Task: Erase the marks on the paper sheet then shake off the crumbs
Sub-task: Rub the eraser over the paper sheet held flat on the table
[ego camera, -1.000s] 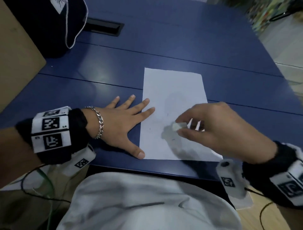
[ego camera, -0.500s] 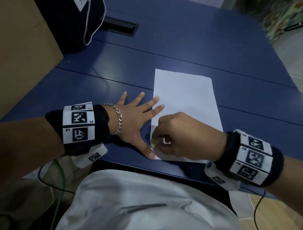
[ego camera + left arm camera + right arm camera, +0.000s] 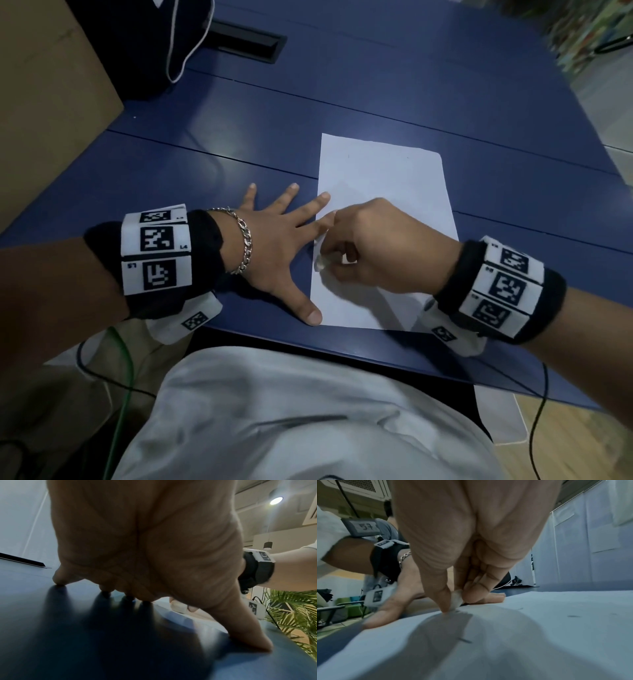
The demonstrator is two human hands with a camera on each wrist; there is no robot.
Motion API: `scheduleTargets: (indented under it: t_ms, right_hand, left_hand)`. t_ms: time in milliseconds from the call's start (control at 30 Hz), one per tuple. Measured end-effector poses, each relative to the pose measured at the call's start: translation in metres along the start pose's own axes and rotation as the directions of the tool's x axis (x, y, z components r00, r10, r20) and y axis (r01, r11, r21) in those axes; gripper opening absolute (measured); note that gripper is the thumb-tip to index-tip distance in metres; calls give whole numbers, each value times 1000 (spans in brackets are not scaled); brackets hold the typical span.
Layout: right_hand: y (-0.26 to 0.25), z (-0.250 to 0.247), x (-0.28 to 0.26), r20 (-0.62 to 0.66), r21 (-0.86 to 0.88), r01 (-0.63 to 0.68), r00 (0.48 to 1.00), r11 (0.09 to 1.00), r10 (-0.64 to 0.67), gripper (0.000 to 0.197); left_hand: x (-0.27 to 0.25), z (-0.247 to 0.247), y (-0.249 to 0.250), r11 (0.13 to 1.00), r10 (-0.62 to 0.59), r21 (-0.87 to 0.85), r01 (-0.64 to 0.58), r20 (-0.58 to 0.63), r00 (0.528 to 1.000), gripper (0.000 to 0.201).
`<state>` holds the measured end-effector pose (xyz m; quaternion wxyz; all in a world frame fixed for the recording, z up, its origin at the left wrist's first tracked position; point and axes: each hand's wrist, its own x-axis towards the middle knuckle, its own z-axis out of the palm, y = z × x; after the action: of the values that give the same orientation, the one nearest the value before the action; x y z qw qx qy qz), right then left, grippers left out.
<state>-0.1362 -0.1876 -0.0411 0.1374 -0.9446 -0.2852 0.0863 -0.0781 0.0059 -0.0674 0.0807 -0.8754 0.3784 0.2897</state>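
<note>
Blue table (image 3: 394,85): left hand (image 3: 274,250) flat; right hand (image 3: 370,250) pinching eraser (image 3: 320,263).

Left hand (image 3: 274,246) blocks paper sheet (image 3: 387,192) left edge; far half open.

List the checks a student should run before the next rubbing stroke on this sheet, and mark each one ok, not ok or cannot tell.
1. Eraser gripped: ok. The right hand pinches the eraser between thumb and fingers.
2. Eraser on the paper sheet: ok. In the right wrist view its tip meets the sheet near the left edge.
3. Sheet held down: ok. The left hand lies flat with spread fingers, thumb and fingertips at the sheet's left edge.
4. Marks left: not ok. Short dark strokes still show on the sheet.
5. Crumbs ready to shake off: cannot tell; too small to make out.
6. Sheet flat on the blue table: ok.
</note>
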Motion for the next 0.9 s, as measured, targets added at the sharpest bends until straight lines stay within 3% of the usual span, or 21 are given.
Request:
scheduleTargets:
  t_ms: [133,300,433,633,767,900]
  right_hand:
    - [-15,5,-11,90,27,60,994,998,-62,12]
    - [0,0,1,5,-9,-5,1000,1000,5,9]
    - [-11,5,-5,83,5,61,995,998,-62,9]
    - [12,-7,7,-10,-11,-70,997,997,70,8]
    - [3,-5,-2,124,30,25,992,999,-29,13]
    - [13,-9,4,14,-17,-69,997,997,69,10]
  left_hand:
    - [1,1,1,1000,-10,8,10,-7,1000,157]
    - [1,0,-1,1000,0,5,0,8,1000,154]
    - [0,0,1,1000,-7,3,7,10,1000,156]
    - [0,-1,1,1000,-16,18,15,34,999,155]
    - [1,1,0,1000,-10,20,10,22,1000,157]
    - [2,0,1,999,-21,28,20,36,999,157]
